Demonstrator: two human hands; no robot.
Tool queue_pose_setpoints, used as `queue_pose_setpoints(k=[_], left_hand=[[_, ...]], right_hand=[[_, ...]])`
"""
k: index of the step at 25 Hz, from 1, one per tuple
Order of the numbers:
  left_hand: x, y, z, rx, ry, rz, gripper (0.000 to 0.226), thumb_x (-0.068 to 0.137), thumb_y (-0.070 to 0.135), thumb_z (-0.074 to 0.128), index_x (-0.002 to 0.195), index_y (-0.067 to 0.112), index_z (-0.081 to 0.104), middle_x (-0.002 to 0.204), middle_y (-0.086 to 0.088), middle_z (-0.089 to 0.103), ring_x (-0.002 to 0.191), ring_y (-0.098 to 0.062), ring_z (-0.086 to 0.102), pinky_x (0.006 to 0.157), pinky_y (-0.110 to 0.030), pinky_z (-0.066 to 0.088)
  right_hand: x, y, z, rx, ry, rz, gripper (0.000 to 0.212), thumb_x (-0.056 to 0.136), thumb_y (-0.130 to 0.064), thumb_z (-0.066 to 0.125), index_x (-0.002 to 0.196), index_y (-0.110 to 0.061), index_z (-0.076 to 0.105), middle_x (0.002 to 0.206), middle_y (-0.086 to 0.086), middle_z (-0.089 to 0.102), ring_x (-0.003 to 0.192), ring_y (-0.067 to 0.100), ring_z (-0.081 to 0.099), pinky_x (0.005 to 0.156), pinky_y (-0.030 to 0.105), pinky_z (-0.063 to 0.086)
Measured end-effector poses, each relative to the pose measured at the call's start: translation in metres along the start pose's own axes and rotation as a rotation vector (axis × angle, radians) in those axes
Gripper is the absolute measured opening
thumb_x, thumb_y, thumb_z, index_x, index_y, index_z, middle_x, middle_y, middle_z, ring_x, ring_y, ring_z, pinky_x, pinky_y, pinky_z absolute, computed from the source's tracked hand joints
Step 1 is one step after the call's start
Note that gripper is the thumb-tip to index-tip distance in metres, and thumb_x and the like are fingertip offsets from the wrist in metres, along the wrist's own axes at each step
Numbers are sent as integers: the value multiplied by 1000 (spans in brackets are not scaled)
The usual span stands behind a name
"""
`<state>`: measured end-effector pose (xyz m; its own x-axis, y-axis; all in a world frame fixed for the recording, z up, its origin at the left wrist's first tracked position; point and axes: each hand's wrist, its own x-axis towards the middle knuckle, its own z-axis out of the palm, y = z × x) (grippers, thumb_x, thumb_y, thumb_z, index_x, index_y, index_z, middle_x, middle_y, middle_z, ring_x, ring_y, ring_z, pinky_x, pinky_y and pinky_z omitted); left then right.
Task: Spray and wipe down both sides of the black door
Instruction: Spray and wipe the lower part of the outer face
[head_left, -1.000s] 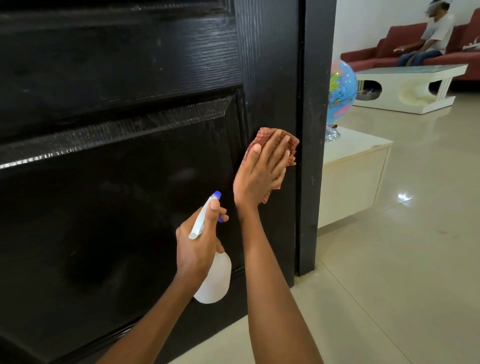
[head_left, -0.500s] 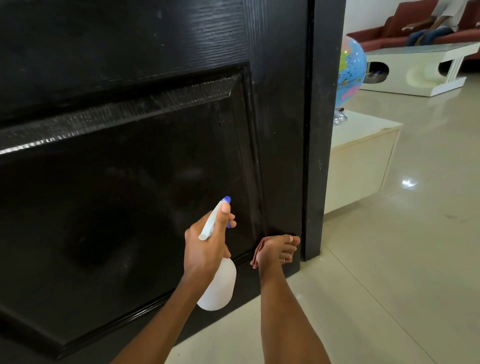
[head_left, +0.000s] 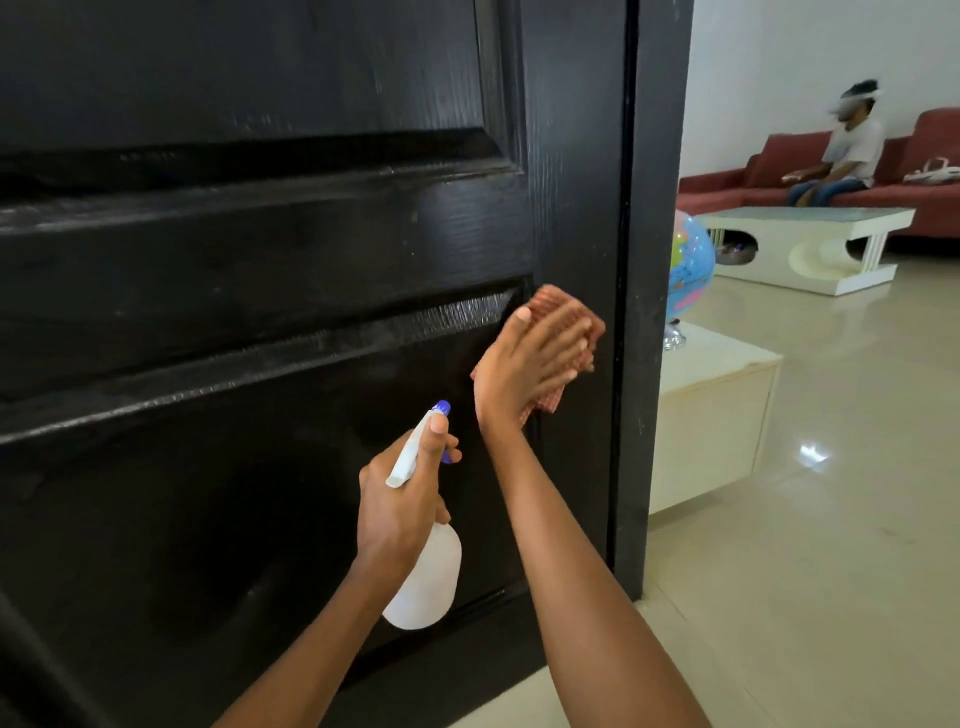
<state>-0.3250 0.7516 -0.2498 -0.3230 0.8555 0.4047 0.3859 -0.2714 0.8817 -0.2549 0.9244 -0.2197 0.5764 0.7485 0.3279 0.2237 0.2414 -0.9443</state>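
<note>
The black panelled door (head_left: 260, 260) fills the left and middle of the head view, with its edge toward the right. My right hand (head_left: 524, 364) presses a reddish-brown cloth (head_left: 550, 306) flat against the door's right stile, at the top corner of the lower panel. My left hand (head_left: 400, 499) grips a white spray bottle (head_left: 426, 582) with a blue nozzle, held just in front of the lower panel, with the nozzle toward the door. My hand covers most of the cloth.
The black door frame (head_left: 654, 312) stands right of the door. Beyond it are a low white cabinet (head_left: 711, 415) with a globe (head_left: 688, 265), a white coffee table (head_left: 810, 244), and a person (head_left: 841, 150) on a red sofa. Glossy tile floor (head_left: 805, 571) stretches right.
My right hand has swept the cloth down the door's right stile to the bottom and back up to the lower panel's top corner. The left hand with the bottle has hardly moved.
</note>
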Motion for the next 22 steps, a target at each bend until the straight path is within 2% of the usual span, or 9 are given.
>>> queue_pose_setpoints(k=[2, 5, 8, 11, 13, 15, 19, 21, 22], left_hand=[[8, 10, 4, -22, -9, 11, 49, 94, 61, 45, 90, 20, 72, 89, 5, 74, 45, -23, 61, 50, -20, 52], [19, 25, 9, -17, -34, 30, 51, 92, 64, 45, 89, 21, 71, 87, 4, 73, 46, -20, 61, 49, -20, 50], [25, 33, 7, -12, -45, 37, 51, 92, 66, 44, 82, 23, 70, 88, 6, 72, 46, -23, 62, 48, -20, 50], [27, 34, 4, -16, -45, 35, 52, 91, 66, 44, 81, 22, 69, 88, 5, 72, 47, -23, 63, 48, -19, 50], [26, 34, 5, -25, -41, 31, 51, 90, 66, 44, 84, 22, 69, 89, 5, 72, 47, -22, 63, 48, -18, 50], [27, 39, 6, -38, -38, 34, 50, 90, 65, 44, 85, 22, 70, 86, 5, 72, 45, -20, 62, 47, -18, 50], [34, 51, 13, -54, -38, 51, 50, 92, 65, 44, 82, 23, 70, 84, 7, 72, 45, -19, 61, 48, -20, 52], [39, 53, 18, -54, -36, 52, 53, 90, 67, 43, 81, 22, 69, 83, 6, 73, 46, -21, 63, 52, -26, 55], [41, 52, 20, -56, -39, 51, 53, 90, 67, 43, 81, 22, 70, 83, 6, 73, 45, -22, 63, 54, -28, 55]], right_hand=[[8, 0, -5, -116, 21, -235, 65, 107, -53, 14, 162, -29, -11, 173, 3, -13, 157, 21, -17, 124, 47, -16], [10, 33, -11, -84, 65, -211, 62, 108, -56, 13, 164, -34, -2, 174, -2, -5, 157, 16, -14, 127, 50, -7], [-6, 84, -31, -40, 80, 102, 70, 103, -56, 9, 163, -23, -2, 173, 6, -4, 159, 28, -7, 127, 57, 4], [9, 114, -35, -150, -111, 574, 85, 108, -40, 44, 162, -12, -16, 170, 16, -18, 157, 39, -14, 128, 57, 4], [29, 94, -33, -83, -133, 759, 102, 103, -51, 56, 160, -14, -20, 169, 16, -20, 157, 40, -12, 128, 57, 4], [42, 46, -28, -64, -93, 619, 89, 105, -53, 45, 163, -14, -10, 171, 17, -11, 157, 40, -3, 126, 59, 11], [55, -66, -21, -117, 21, -145, 64, 110, -49, 17, 164, -22, -5, 173, 9, -7, 159, 32, -4, 126, 59, 2], [67, -71, -16, -192, 27, -490, 62, 109, -50, 14, 164, -26, 0, 173, 4, -2, 160, 26, -3, 127, 52, -4], [73, -60, -18, -201, 53, -543, 62, 109, -51, 13, 165, -26, 4, 173, 2, 1, 160, 24, -1, 127, 51, -4]])
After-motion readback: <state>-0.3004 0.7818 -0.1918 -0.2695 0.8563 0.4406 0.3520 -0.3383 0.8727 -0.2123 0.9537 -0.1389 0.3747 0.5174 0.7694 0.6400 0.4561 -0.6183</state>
